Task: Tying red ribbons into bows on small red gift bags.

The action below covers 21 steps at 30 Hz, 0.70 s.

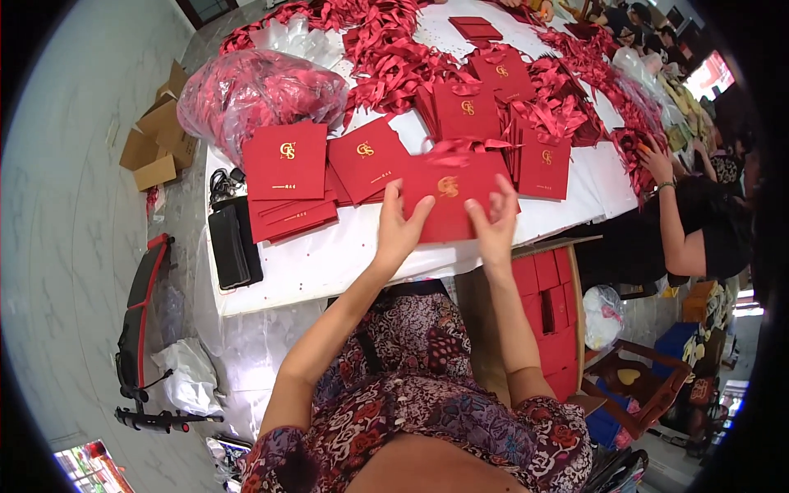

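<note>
A flat red paper bag point(448, 218) with a gold emblem and red ribbon along its top edge is held up in front of me, over the table's near side. My left hand point(401, 226) grips its left edge, thumb on the front face. At the opposite edge my right hand point(494, 226) holds it, thumb on the front and fingers partly raised. Left of it lie two piles of similar red bags, one pile point(284, 160) farther left and another point(367, 160) nearer my hand. Behind it stand more red bags point(467, 113) with ribbons, and one more point(544, 167) leans to the right.
The white-covered table point(279, 283) also carries a clear bag of red ribbons point(259, 99), heaped ribbons point(394, 62) and a black phone-like case point(228, 246). A carton of red boxes point(546, 308) stands below right. Another person's arm point(675, 222) reaches in at right.
</note>
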### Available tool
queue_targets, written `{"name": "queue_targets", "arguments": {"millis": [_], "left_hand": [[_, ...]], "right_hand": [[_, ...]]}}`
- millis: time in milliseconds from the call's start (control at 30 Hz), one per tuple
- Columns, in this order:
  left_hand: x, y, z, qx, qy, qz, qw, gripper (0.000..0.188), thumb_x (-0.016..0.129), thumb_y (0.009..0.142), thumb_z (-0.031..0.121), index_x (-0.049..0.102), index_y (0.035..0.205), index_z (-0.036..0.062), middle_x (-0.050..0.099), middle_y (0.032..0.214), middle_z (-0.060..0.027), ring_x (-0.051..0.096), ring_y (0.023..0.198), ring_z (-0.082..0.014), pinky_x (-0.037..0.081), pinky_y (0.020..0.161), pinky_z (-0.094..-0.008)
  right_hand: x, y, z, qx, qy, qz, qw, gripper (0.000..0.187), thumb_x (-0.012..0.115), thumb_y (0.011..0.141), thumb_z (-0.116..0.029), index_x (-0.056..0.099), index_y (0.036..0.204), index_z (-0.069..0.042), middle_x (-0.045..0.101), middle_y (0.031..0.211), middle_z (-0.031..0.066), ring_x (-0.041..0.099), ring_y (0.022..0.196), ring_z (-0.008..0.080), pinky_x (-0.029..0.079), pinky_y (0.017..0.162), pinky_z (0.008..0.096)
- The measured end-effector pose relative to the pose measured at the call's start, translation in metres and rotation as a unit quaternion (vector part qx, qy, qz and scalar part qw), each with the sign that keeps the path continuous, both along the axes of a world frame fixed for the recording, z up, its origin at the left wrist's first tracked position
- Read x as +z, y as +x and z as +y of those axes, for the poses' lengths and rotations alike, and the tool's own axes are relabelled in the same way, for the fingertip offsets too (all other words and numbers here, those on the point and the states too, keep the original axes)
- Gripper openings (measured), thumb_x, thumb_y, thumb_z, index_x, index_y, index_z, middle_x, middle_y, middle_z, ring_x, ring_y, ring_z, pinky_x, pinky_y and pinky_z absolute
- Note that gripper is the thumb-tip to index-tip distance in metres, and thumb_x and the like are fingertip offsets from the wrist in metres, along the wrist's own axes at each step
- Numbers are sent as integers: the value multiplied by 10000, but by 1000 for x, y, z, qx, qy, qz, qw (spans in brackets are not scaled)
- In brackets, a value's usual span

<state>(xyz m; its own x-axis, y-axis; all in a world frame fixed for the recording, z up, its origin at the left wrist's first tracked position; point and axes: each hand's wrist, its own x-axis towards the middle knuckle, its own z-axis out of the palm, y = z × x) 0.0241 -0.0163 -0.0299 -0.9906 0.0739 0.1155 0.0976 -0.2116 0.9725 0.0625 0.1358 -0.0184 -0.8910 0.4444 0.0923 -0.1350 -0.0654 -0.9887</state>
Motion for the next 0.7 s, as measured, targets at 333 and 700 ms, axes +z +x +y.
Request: {"name": "queue_targets", "arguments": {"millis": [333, 700], "left_hand": [[-1, -29, -31, 50, -449, 193, 871, 533, 734, 778, 101, 545, 1274, 52, 477, 1365, -221, 411, 1303, -410, 377, 1043, -509], [-35, -19, -56, 20, -627, 257, 735, 596, 635, 798, 64, 516, 1382, 64, 503, 1401, -200, 438, 1311, -386, 374, 1038, -488]], "right_hand": [[5, -9, 58, -109, 574, 24, 811, 359, 674, 823, -24, 665, 1182, -32, 626, 1148, 147, 583, 1038, 347, 486, 891, 445], [-36, -36, 17, -28, 601, -40, 798, 413, 643, 902, -195, 562, 1266, -18, 557, 1234, 187, 526, 1134, 373, 451, 897, 484]]}}
